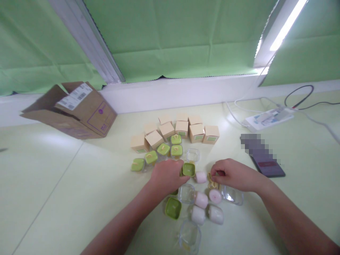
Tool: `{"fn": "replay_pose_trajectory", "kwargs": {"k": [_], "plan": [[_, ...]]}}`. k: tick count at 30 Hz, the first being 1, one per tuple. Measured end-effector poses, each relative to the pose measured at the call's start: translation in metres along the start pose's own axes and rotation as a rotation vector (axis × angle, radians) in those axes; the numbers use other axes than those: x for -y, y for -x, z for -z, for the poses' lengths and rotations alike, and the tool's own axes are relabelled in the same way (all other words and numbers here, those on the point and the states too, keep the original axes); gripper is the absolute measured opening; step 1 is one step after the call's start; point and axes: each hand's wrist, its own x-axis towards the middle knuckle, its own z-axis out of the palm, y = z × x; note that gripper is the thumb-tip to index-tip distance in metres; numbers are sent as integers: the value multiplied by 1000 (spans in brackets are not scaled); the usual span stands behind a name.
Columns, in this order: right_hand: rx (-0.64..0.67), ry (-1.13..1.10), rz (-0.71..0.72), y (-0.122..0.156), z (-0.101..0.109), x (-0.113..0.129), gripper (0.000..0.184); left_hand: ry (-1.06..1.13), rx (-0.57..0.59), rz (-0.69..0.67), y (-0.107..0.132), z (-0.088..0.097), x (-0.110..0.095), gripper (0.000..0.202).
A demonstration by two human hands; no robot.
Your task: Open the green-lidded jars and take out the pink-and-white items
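Observation:
My left hand grips a green square lid by its edge, hollow side facing up. My right hand pinches at a small heap of yellow loop pieces; one loop shows at its fingertips. Between the hands lies a pale pink candle-like cylinder. Nearer to me are a round pink piece, several white and pink cylinders, clear square jars and another upturned green lid. Beyond my left hand stand several clear jars with green lids, each with a yellow loop on top.
Several small tan boxes stand behind the jars. An open cardboard carton is at the back left. A blurred-out phone lies at right, below a white power strip with cables. Green blinds hang behind.

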Motion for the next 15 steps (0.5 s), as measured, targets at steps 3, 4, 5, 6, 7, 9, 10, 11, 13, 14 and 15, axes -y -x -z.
{"fn": "replay_pose_trajectory", "kwargs": {"k": [3,4,5,6,7,9,10,11,13,14,15], "plan": [[-16,-4,6,0,0,0,17,7,1,-2,0,-1,1,32],[-24,-4,8,-1,0,-1,18,10,0,-5,0,-1,1,32],[-33,-2,10,-1,0,-1,19,14,-2,-9,1,-1,2,32],[-46,0,11,-2,0,-2,20,18,-5,-14,1,-1,3,33],[-60,-1,13,-2,0,-3,21,22,-7,-19,1,-1,4,35],[-87,-14,21,-4,0,-5,24,38,-25,-35,2,-1,5,37],[-100,-24,22,-4,0,-7,25,53,-42,-48,3,0,6,36],[-112,-35,23,-5,-1,-8,26,73,-64,-61,3,1,7,35],[-134,-55,18,-7,-1,-12,27,120,-112,-85,5,2,9,31],[-145,-59,12,-8,-2,-13,28,143,-133,-94,6,3,10,28],[-155,-59,7,-9,-2,-14,30,160,-151,-102,7,4,11,26]]}}
